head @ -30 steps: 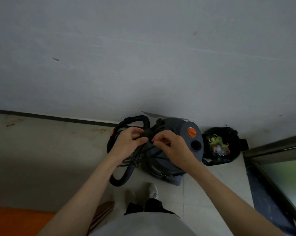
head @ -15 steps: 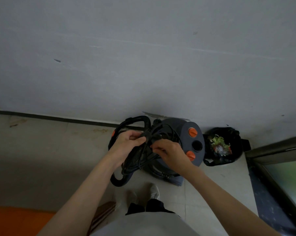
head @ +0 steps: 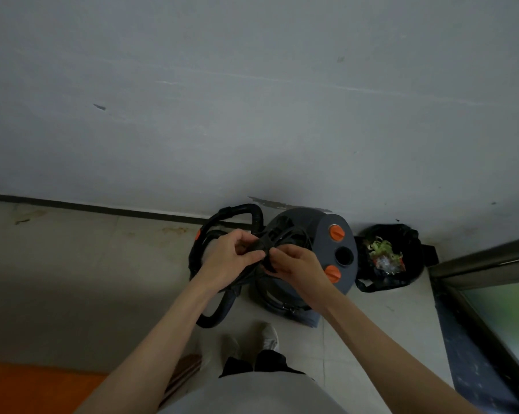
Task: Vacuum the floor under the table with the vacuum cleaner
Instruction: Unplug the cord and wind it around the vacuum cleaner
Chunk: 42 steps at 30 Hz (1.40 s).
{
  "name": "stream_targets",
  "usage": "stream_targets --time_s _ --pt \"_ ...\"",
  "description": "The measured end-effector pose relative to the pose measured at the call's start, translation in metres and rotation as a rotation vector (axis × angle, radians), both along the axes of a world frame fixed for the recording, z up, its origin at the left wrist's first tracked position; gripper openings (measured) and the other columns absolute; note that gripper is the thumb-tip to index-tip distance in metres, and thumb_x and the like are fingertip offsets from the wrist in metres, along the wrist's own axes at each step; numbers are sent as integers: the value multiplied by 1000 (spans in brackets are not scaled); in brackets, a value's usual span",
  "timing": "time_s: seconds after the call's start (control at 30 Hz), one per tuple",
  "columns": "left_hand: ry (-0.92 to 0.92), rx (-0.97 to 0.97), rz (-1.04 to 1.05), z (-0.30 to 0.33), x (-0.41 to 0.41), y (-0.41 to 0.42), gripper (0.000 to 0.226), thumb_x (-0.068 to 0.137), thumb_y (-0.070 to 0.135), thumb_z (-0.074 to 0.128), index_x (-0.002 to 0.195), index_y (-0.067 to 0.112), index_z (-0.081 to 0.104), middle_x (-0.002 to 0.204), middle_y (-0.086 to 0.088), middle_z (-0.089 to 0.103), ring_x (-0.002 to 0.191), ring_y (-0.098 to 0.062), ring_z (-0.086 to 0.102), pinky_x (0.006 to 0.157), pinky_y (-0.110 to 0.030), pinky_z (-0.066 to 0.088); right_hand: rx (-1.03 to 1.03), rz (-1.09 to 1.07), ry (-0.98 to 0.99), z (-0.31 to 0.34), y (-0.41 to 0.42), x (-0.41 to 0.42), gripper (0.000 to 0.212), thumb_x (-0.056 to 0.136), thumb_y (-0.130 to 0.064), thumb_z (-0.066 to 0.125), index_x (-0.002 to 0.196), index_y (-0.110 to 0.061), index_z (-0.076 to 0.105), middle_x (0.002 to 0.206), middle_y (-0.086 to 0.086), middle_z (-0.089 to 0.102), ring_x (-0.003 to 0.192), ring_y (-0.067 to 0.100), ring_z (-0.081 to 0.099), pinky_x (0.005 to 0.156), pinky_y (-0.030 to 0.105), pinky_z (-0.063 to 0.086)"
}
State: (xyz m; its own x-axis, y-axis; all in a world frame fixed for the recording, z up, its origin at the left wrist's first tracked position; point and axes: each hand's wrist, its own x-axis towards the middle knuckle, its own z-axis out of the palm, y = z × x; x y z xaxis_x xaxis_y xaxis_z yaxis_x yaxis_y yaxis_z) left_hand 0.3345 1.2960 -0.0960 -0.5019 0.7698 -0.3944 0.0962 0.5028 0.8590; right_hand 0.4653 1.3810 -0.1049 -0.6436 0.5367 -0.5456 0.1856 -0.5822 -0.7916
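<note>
Cord bundle between both hands

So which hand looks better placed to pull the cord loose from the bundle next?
Probably the right hand: its fingertips pinch the cord bundle at the wrapped part, while the left hand grips the bundle and steadies it above the vacuum cleaner.

We've got a pale tiled floor running up to the wall. Sitting on it right by the wall is the grey vacuum cleaner, its black hose looping down onto the tiles beside it. Just right of that there's a black trash bag, open with scraps inside.
</note>
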Motion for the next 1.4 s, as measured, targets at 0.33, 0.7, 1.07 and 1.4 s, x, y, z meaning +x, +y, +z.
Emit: stream_targets --time_s 0.33,0.7,1.07,1.4 --pt "-71 65 128 3 -1 -7 18 81 7 70 92 18 61 91 5 65 89 -11 63 78 -15 49 550 276 7 8 2 5 32 89 10 55 97 -20 64 89 -3 68 81 -1 65 78 16 51" --pt "308 43 -64 14 4 -3 19 84 18 69 101 15 62 95 3 65 89 -9 60 75 -17 46 544 106 -65 23 -1 -6 17 93 -9 57 84 -22 64 73 -7 58 59 -7 51 60 10 42" --pt "568 -79 -188 8 8 -7 26 89 15 61 114 13 53 112 -3 58 104 -14 54 85 -24 46 406 27 -198 21 -14 -26 19 91 -11 62 74 -18 64 62 -8 58 46 -8 50 50 9 38" --pt "438 -55 -198 4 13 -11 27 88 13 62 112 13 49 110 0 59 101 -12 55 82 -22 45 213 112 -354 18 -4 -29 35 87 -12 68 61 -16 45 56 0 44 50 11 39 50 23 34"
